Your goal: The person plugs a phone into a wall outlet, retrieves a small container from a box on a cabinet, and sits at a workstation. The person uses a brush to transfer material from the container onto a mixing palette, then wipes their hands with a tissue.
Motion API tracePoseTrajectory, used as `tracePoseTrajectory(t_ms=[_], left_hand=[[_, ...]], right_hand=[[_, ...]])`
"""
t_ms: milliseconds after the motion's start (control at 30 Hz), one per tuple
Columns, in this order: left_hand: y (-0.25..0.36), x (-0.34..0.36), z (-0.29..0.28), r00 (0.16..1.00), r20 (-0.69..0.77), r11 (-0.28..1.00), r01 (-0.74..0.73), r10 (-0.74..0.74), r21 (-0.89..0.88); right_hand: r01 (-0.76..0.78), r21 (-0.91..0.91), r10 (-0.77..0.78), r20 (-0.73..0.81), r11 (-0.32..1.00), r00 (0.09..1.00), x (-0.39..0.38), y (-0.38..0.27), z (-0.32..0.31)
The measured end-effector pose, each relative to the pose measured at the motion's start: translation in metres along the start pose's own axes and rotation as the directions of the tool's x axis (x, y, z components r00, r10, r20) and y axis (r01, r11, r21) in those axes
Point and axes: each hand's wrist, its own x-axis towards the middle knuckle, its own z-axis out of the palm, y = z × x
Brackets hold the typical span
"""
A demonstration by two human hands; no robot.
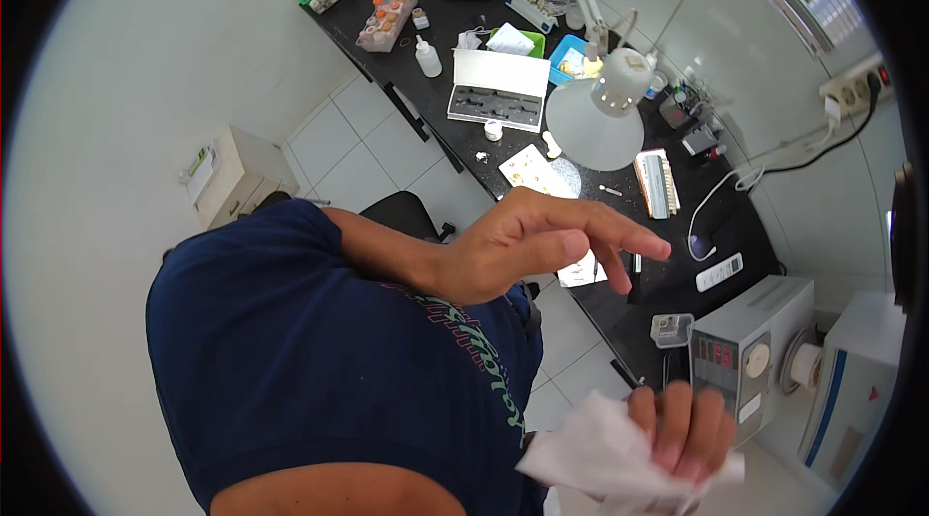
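Observation:
My left hand (542,250) reaches across the middle of the view, fingers loosely extended and slightly bent, holding nothing. It is over the near edge of the black worktop, above a white sheet (579,269). At the lower right my right hand (687,429) grips a crumpled white tissue (590,448); its fingertips are slightly blurred. Beyond my left hand lie a stained white card (527,167), a long tray of pale items (656,182) and a white remote (718,272).
A desk lamp (595,124) stands over the black worktop (731,226), with an open case (495,80) and bottles (428,59). Boxy machines (779,318) stand at the right, beside a clear container (671,329). A black chair (397,216) and small cabinet (237,172) are on the left.

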Motion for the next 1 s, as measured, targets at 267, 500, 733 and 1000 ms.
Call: tracePoseTrajectory(t_ms=[267, 500, 733, 1000], left_hand=[[-0.011, -0.001, -0.022, 0.989, -0.144, 0.998, -0.018, 0.026, 0.059], [-0.011, 0.012, -0.038, 0.960, -0.277, 0.988, -0.003, 0.046, 0.152], [-0.072, 0.072, -0.089, 0.898, -0.174, 0.318, 0.041, 0.405, 0.947], [-0.110, 0.100, -0.118, 0.937, -0.145, 0.237, 0.070, 0.317, 0.969]], right_hand=[[0.222, 0.821, 0.067, -0.301, 0.526, 0.951, 0.033, 0.004, 0.066], [0.415, 0.333, -0.431, -0.029, 0.847, 0.902, 0.015, 0.050, 0.050], [0.326, 0.325, -0.416, 0.265, 0.888, 0.870, 0.029, 0.052, 0.029], [0.217, 0.360, -0.332, 0.296, 0.907, 0.896, 0.010, 0.052, 0.023]])
